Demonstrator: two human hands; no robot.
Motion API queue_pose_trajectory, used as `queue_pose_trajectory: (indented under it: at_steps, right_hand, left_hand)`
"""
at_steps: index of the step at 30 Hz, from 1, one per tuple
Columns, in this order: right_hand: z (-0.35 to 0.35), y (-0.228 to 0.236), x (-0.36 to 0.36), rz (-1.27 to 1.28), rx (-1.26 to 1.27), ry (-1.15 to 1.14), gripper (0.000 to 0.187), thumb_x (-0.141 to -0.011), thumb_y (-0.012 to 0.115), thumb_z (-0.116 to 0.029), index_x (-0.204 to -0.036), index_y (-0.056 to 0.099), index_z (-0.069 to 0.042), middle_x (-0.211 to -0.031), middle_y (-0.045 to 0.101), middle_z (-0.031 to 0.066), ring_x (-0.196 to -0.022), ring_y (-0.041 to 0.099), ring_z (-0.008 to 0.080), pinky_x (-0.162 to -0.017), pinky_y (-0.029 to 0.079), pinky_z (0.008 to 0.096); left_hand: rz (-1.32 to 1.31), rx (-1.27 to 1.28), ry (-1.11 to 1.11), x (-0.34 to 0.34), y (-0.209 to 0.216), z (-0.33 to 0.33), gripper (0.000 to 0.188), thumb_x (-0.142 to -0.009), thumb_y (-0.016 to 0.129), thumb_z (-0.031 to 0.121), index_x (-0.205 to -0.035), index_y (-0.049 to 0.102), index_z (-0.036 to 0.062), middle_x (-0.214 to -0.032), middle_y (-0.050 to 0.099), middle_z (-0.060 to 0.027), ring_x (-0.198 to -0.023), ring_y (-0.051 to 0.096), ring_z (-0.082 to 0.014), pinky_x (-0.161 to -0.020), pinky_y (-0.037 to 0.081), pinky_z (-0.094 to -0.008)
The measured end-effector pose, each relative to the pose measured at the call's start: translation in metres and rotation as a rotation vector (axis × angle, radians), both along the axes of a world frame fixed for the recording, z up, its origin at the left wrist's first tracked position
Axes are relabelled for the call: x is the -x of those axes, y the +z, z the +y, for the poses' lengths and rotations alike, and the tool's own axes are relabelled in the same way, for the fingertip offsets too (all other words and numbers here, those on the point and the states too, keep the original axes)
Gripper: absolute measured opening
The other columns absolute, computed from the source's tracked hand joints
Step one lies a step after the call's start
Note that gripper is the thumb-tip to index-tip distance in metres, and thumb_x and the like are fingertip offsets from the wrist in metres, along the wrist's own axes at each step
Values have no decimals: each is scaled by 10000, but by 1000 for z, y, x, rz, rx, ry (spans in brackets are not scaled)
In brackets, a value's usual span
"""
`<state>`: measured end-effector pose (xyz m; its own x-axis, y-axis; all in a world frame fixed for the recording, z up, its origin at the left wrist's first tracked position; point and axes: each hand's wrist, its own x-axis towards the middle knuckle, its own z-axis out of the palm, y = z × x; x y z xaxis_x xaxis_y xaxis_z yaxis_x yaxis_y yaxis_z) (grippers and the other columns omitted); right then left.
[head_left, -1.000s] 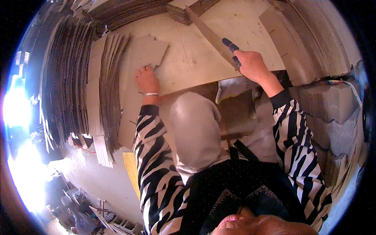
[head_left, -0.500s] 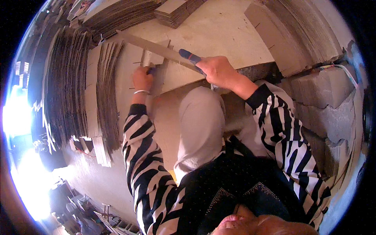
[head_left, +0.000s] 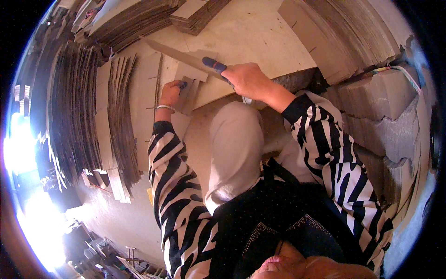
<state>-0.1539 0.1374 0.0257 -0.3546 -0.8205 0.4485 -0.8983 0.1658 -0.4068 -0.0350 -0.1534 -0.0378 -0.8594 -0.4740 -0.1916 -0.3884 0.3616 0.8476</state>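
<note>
My right hand (head_left: 248, 83) is closed on one end of a long, flat cardboard strip (head_left: 179, 55). The thumb wears a dark blue cover with a red band. From that hand the strip slants up and left over the pale work surface (head_left: 251, 35). My left hand (head_left: 171, 94), with a bracelet at its wrist, pinches a small cardboard piece (head_left: 189, 93) just below the strip. Dark covering shows on its fingertips too. Beneath the strip lies another light cardboard piece (head_left: 193, 72), partly hidden.
Cardboard sheets stand packed in a row (head_left: 74, 107) on the left. More stacks lie at the far side (head_left: 190, 16) and far right (head_left: 334, 37), some sheets with dark slits. Grey bundles (head_left: 376, 100) are piled at the right. My knee (head_left: 237, 135) is close to the surface's front edge.
The small piece by my left hand, blurred before, now shows clearly and sits at a different tilt. My right hand keeps its hold on the strip. The whole view has shifted slightly.
</note>
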Motion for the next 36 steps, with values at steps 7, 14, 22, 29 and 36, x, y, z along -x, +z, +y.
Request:
queue_pose_trajectory:
  at_steps: [7,14,22,29,36]
  right_hand:
    - [3,-20,7,118,34,-47,157,-885,482,-160,-948,591,-68,-746,601,132,-688,621,333,-568,478,456]
    - [4,-26,11,117,-35,-27,137,-819,530,-113,-938,599,-106,-736,592,108,-674,606,331,-545,471,446]
    - [12,-14,9,182,-56,-44,197,-737,560,-65,-922,601,-120,-772,601,90,-743,611,320,-604,479,440]
    - [15,-25,14,129,-182,-80,334,-761,598,-86,-1091,574,-131,-706,609,104,-672,640,326,-530,490,449]
    - [21,-18,20,60,-333,-238,269,-787,557,-65,-1055,569,-80,-731,635,142,-697,644,352,-555,488,478]
  left_hand:
    - [-41,337,-126,39,11,60,240,-801,603,201,-928,700,21,-710,648,-109,-636,581,-214,-627,461,-327]
    - [2,-308,81,20,10,59,237,-832,506,52,-953,688,-40,-820,665,-33,-703,564,-119,-636,459,-271]
    - [27,-156,-6,23,12,68,170,-799,652,155,-808,683,-11,-635,538,8,-609,440,-87,-549,378,-285]
    - [101,67,-150,30,47,120,215,-847,591,170,-856,669,-31,-681,586,-20,-647,521,-131,-588,420,-295]
    - [258,420,-168,24,4,87,373,-871,572,291,-1088,613,-9,-1098,624,-193,-986,593,-352,-761,468,-386]
